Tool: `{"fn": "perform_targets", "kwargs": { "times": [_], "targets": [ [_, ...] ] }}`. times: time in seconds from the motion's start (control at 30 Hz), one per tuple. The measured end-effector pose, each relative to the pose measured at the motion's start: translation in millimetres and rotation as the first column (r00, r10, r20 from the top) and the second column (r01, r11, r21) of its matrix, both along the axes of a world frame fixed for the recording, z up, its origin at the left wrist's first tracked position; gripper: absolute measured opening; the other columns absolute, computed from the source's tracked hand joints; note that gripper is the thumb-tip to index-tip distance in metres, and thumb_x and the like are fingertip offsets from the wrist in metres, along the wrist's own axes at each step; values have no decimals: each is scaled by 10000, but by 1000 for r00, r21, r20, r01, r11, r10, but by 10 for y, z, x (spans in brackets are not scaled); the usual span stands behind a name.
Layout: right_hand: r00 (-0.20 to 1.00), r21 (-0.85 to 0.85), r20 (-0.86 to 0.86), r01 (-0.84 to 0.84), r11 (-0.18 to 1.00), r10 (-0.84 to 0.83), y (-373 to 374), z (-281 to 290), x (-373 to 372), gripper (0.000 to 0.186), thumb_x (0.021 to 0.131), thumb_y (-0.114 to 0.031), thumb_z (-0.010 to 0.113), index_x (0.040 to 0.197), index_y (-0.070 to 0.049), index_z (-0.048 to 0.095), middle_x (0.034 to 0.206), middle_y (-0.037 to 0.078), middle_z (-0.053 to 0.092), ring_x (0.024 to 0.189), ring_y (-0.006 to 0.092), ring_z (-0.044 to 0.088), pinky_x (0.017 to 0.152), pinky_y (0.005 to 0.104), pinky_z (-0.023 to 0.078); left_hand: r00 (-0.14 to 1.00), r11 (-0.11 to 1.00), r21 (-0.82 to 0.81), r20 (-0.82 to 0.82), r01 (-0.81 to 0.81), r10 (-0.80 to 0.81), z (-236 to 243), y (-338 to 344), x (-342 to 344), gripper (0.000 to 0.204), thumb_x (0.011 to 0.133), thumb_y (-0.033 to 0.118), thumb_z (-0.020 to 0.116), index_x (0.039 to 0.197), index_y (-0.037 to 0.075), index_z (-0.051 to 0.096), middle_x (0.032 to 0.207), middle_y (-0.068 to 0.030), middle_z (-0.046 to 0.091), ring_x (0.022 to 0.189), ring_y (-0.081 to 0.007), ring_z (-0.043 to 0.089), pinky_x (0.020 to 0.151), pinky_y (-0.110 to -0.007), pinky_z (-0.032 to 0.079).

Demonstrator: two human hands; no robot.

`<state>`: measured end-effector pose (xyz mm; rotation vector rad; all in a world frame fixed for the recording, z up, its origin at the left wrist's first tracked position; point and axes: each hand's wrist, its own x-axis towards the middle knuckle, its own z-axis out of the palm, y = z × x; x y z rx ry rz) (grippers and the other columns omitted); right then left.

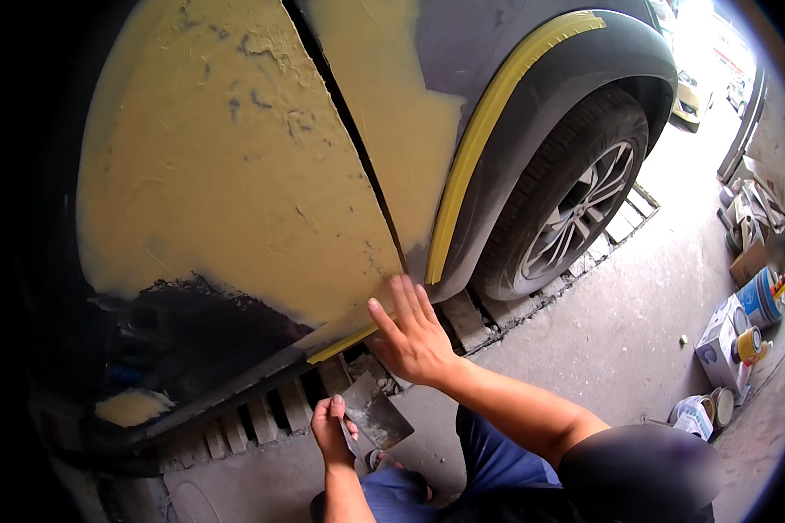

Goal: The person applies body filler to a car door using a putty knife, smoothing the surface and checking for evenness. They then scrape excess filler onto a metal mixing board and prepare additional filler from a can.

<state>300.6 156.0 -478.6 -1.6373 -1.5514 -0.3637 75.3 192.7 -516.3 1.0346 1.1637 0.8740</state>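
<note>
A car's side (218, 157) is coated in pale yellow filler, rough in patches, over dark paint, with a dark seam between two panels. My right hand (410, 336) is open, fingers spread, at the lower panel near that seam; I cannot tell whether it touches. Below it, my left hand (331, 427) grips flat metal scrapers (379, 417), one broad and smudged with filler. Yellow tape (469, 148) lines the dark wheel arch (541, 113), and another strip (336, 349) runs along the lower edge.
The wheel (576, 209) stands beside a slatted drain grate (628, 218) in the concrete floor (584, 349). Cans (759, 296), boxes (715, 344) and tubs line the wall at right. Other cars (693, 96) are outside in bright light. My legs (506, 444) show below.
</note>
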Motion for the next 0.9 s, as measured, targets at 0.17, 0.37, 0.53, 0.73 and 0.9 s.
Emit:
{"fn": "perform_targets", "kwargs": {
  "times": [0.17, 0.37, 0.53, 0.73, 0.9],
  "targets": [
    [999, 28, 32, 2, 1000, -3, 74, 181, 39, 651, 822, -206, 593, 1412, -112, 336, 1455, 282, 261, 1359, 422, 264, 1105, 514, 188, 1000, 1000, -13, 4, 0, 0, 9, -22, 26, 227, 897, 293, 625, 851, 105, 507, 577, 42, 456, 383, -61, 446, 330, -217, 353],
    [1000, 9, -7, 2, 1000, -2, 1, 63, 27, 658, 811, -197, 596, 1410, -110, 338, 1452, 286, 264, 1359, 421, 264, 1107, 516, 175, 1000, 1000, -13, -2, 5, -5, -17, -31, 37, 222, 896, 291, 625, 860, 105, 510, 583, 41, 465, 383, -65, 448, 332, -219, 352],
    [1000, 58, 31, 1, 998, -3, 35, 229, 47, 748, 756, -196, 668, 1412, -100, 322, 1441, 305, 257, 1336, 453, 280, 1092, 528, 209, 1000, 999, -37, 15, -9, 9, -35, -50, 41, 222, 895, 291, 626, 875, 104, 507, 601, 39, 485, 386, -68, 455, 333, -219, 352],
    [1000, -16, -15, -11, 1000, 10, -36, 76, 82, 666, 795, -189, 619, 1397, -87, 352, 1442, 279, 286, 1334, 408, 316, 1088, 498, 229, 1000, 999, -33, 26, 9, -8, -21, -64, 65, 211, 905, 285, 612, 879, 102, 508, 622, 38, 489, 392, -68, 461, 335, -218, 361],
    [974, -22, -193, -127, 992, 120, -389, -130, -31, 592, 830, -229, 618, 1352, -55, 401, 1363, 245, 414, 1220, 374, 461, 997, 457, 369, 999, 1000, -11, 25, 30, -29, 25, -81, 25, 223, 911, 294, 604, 881, 94, 510, 625, 30, 498, 393, -67, 464, 335, -218, 367]
  ]
}}
